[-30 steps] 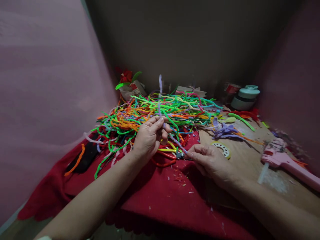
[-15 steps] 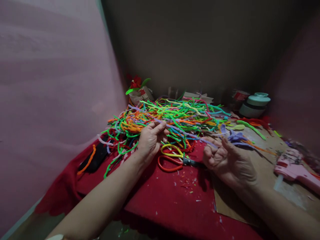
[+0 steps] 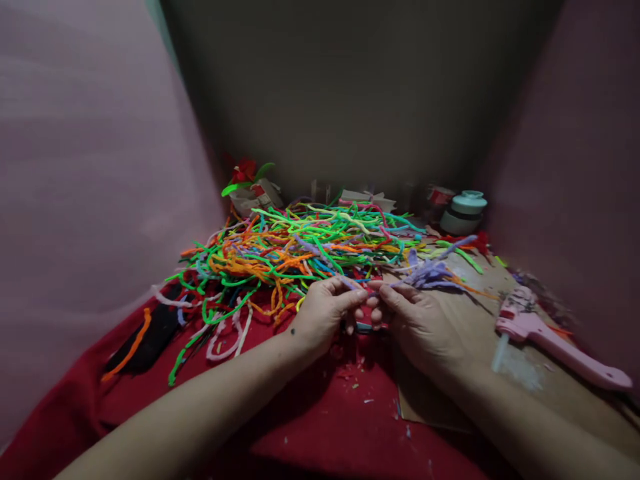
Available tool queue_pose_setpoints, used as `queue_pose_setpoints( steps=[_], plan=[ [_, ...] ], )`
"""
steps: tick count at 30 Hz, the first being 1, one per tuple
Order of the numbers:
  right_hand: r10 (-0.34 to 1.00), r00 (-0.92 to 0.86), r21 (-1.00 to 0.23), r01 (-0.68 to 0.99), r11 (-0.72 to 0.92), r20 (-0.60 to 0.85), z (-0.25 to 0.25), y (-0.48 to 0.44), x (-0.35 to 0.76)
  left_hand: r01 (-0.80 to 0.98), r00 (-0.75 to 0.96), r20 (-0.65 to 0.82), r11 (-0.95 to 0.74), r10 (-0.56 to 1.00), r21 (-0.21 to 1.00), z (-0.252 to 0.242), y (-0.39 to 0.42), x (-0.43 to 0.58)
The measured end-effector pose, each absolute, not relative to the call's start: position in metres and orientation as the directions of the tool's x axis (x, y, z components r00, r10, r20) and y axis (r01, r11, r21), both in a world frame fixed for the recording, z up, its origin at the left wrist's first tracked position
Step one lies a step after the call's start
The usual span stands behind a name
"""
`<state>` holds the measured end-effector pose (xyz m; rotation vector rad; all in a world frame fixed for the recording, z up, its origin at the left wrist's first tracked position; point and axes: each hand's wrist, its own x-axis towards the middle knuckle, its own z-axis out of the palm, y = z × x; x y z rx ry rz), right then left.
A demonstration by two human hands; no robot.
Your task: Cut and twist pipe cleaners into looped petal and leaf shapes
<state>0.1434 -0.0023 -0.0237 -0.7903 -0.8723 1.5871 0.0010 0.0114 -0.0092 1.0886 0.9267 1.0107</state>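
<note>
A thin purple pipe cleaner (image 3: 349,283) is pinched between the fingertips of my left hand (image 3: 325,317) and my right hand (image 3: 413,320). The two hands almost meet over the red cloth, thumbs facing each other. One purple length slants up to the left from my left fingers; another runs out to the right past my right thumb. How the strand lies between the fingertips is too small to make out. Under my hands are scissors (image 3: 364,328), mostly covered. Just beyond my right hand lies a bunch of purple pipe cleaner pieces (image 3: 429,272).
A big tangled heap of coloured pipe cleaners (image 3: 300,247) spreads behind my hands. On the right, a pink glue gun (image 3: 550,337) rests on a cardboard sheet (image 3: 437,403). Farther back stand a teal-lidded jar (image 3: 465,210) and a red flower (image 3: 243,172). Scraps dot the red cloth (image 3: 320,427).
My hands have come together from a wide spread, with the purple pipe cleaner drawn in between them. They now cover most of the scissors. The camera view has shifted to the right.
</note>
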Motion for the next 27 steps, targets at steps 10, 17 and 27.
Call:
queue_pose_setpoints(
  steps=[10,17,27],
  plan=[
    [0.983,-0.132,-0.990,-0.038,-0.134,-0.128,-0.024,-0.002,0.148,0.006,0.329,-0.096,0.099,0.940,0.995,-0.004,0.016,0.005],
    [0.976,-0.194,-0.994,0.067,-0.089,-0.101,-0.036,-0.001,0.144,0.035,0.327,-0.139,0.134,0.935,0.990,-0.011,0.013,-0.002],
    [0.976,-0.198,-0.992,0.108,-0.064,-0.085,-0.036,-0.002,0.146,0.060,0.334,-0.116,0.102,0.935,0.993,-0.013,0.014,-0.004]
  ],
)
